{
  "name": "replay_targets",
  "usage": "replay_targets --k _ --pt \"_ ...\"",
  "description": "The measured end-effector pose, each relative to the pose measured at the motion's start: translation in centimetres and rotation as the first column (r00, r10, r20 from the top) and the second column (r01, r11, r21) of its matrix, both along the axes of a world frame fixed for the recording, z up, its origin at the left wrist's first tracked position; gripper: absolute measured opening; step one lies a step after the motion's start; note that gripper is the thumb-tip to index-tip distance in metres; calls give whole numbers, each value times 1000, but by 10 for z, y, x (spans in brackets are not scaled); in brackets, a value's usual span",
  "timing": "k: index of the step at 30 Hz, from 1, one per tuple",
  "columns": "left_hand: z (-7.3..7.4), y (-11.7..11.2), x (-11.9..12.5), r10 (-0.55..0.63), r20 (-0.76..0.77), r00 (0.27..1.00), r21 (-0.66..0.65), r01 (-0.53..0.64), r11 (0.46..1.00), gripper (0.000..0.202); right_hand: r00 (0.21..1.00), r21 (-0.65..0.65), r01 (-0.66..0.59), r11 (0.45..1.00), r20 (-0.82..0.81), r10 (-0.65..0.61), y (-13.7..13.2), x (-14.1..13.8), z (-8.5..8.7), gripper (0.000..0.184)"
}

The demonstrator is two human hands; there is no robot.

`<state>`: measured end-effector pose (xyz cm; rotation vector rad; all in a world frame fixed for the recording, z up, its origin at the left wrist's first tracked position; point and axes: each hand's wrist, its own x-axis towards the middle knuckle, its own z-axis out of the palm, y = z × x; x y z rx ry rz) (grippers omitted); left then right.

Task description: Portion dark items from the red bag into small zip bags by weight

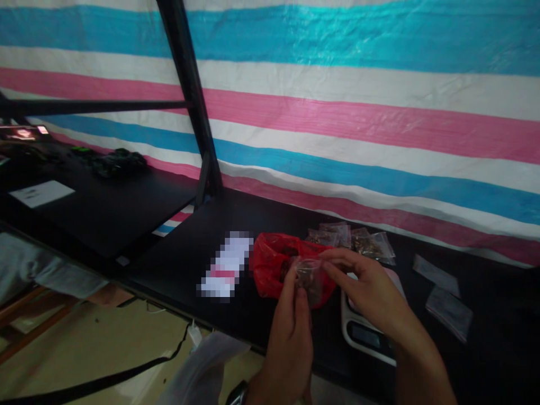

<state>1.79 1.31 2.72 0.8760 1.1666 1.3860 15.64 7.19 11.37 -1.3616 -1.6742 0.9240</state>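
Black surface (177,264), striped tarp (337,112) behind; both hands, left hand (291,332) and right hand (371,292), pinch small clear bag (307,277) upright, mouth up

There is one view only, from a camera worn on the person's head; it looks forward and down along the forearms, close above the near edge of the long black table (177,264); the hands (320,292) sit low and just right of centre, near the lens; the view faces a blue, white and pink striped woven tarpaulin wall (358,112) that fills the upper half; a black slanted metal frame post (189,90) rises left of centre; the picture is tilted, the table edge running down to the right.
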Motion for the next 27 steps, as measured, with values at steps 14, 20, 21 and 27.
replay_targets --k 14,20,21,27 --pt "1 7 -15 53 -369 928 277 55 959 43 915 -29 403 915 3 -403 -15 94 -7 24" --pt "-3 5 -14 85 -494 865 313 85 946 34 803 -45 584 810 175 -569 -8 119 -34 21" --pt "-4 5 -13 82 -513 854 314 98 944 33 781 -21 610 792 184 -597 -7 121 -36 25" --pt "-9 3 -8 128 -583 802 434 174 884 27 639 52 750 659 203 -742 -9 127 -33 41"
